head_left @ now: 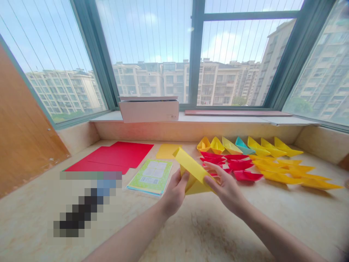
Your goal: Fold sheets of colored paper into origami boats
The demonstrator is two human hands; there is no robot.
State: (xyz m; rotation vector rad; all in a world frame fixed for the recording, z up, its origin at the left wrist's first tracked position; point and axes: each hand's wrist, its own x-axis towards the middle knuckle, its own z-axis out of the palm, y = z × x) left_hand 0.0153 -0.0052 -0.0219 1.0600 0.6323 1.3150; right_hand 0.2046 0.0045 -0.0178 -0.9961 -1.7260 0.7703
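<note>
Both forearms (131, 236) angle inward over the desk (191, 233), wrists apart, hands raised and turned toward each other. Left hand (173, 193): fingers closed on the left side of the yellow paper (195, 169), thumb laid on the near face, remaining fingers mostly hidden. Right hand (227, 187): fingers gripping the right end of the same paper, thumb pressed near the folded band, upper fingers stretched toward the far side. Paper held between the two sets of fingers, tilted, band sloping down to the right. Just beyond the right fingers: red paper boats (241, 165); farther right of them, yellow paper boats (286, 178); one teal boat (242, 145) in the back row. Left of the left fingers: green packet (152, 176), then red sheets (122, 156) farther out; beyond the fingers, a yellow sheet (165, 151) lying flat
</note>
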